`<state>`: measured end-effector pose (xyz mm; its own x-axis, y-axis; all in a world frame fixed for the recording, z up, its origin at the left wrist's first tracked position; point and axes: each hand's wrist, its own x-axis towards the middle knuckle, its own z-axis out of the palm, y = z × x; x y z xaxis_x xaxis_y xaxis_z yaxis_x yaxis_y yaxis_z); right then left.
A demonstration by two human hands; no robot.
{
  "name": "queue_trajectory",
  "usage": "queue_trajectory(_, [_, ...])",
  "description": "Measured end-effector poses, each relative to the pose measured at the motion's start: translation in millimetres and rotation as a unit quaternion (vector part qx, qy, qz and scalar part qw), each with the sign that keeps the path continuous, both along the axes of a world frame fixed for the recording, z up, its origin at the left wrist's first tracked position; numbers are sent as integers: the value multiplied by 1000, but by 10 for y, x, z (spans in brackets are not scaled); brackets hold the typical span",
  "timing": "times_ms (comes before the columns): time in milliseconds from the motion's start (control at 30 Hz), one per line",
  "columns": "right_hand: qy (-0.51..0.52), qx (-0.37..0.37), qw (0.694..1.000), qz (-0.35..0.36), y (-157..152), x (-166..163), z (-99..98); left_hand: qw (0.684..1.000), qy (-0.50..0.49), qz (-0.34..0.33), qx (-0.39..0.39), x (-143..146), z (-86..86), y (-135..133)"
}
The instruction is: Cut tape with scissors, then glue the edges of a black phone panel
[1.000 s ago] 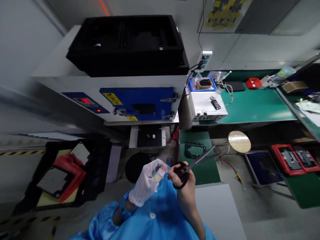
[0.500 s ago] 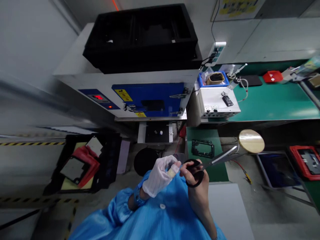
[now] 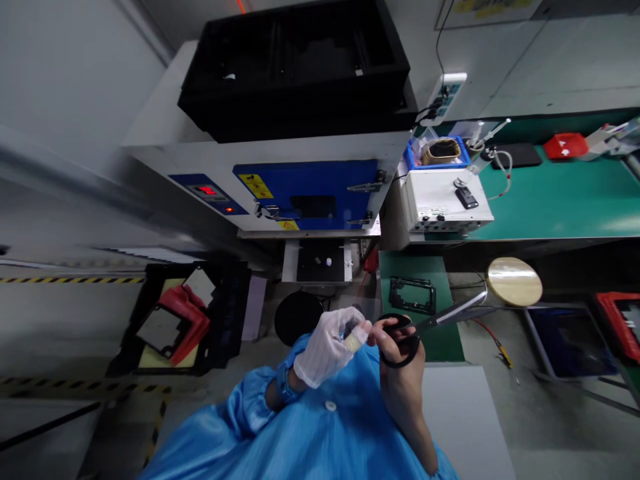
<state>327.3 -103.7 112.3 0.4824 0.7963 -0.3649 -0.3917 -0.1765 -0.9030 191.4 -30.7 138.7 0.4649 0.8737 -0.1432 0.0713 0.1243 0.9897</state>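
My left hand [image 3: 327,348] wears a white striped glove, its fingers curled in. The bare thumb tip pokes out of the glove, with a pale yellowish patch [image 3: 353,343] around the thumb below it. What those fingers hold, if anything, is hidden. My right hand [image 3: 403,363] is bare and closed around the black handles of a pair of scissors [image 3: 453,313]. The blades point away to the right, slightly apart. The right thumb and forefinger touch or nearly touch the left thumb tip; anything pinched there is too small to make out.
Ahead stands an oven with a blue door [image 3: 305,193], a black bin [image 3: 295,87] on top. A black frame [image 3: 413,295] lies on a low green table [image 3: 445,343]. At left is a black crate [image 3: 227,333] holding red-wrapped parts. A round stool [image 3: 515,281] stands right.
The whole view has shifted a little, so the surroundings and both hands sit slightly further right. The hands keep the same pose, with the scissors still in the right one.
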Motion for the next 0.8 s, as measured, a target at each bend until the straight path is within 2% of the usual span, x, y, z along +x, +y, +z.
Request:
queue_trajectory(167, [18, 32, 998, 57, -83, 53, -58, 1000, 0, 15, -5, 19, 66, 10])
queue_trajectory(267, [28, 55, 987, 148, -184, 137, -70, 999, 7, 30, -7, 3, 94, 25])
queue_trajectory(367, [10, 31, 967, 251, -310, 222, -20, 999, 14, 44, -11, -24, 99, 36])
queue_trajectory(467, [-22, 10, 950, 312, -417, 257, 55, 998, 17, 53, -14, -34, 80, 37])
queue_trajectory(800, [-51, -38, 942, 328, -455, 224, 137, 998, 41, 50, 0, 13, 40, 24])
